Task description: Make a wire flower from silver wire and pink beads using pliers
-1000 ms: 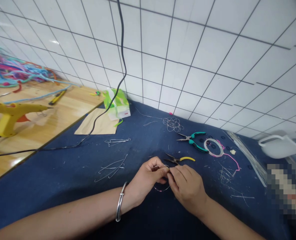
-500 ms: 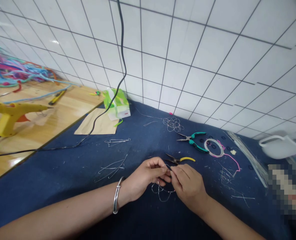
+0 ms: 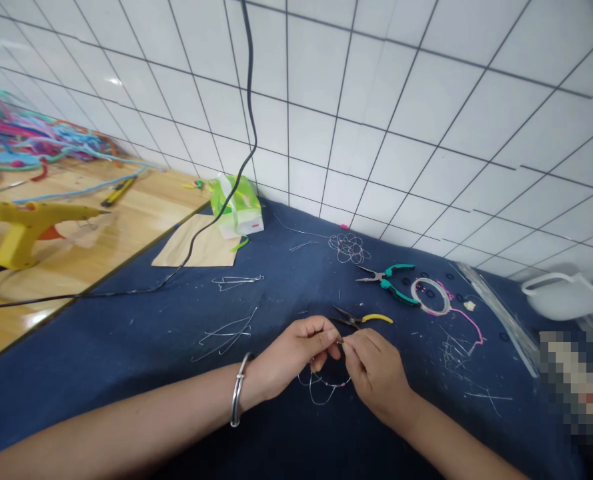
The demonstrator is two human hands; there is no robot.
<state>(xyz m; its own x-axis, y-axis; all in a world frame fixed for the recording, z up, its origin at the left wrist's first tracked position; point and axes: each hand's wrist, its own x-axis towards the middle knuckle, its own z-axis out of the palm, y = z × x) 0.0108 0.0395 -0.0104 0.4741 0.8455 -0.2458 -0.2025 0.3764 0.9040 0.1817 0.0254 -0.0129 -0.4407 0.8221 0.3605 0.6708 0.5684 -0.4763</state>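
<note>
left hand [image 3: 296,353] + right hand [image 3: 373,373]: both still pinching wire loops [image 3: 321,387] | loops hang lower

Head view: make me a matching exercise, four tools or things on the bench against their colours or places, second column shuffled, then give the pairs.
Things:
1. glue gun
2. pliers nearest the hands
3. pliers farther back
4. tissue pack

Descriptions:
A. teal handles, beside a ring of clear tubing
B. green and white, at the wall by the hanging black cable
C. all yellow, on the wooden bench top
D. yellow handle, on the blue cloth

Pairs: 1-C, 2-D, 3-A, 4-B
</note>
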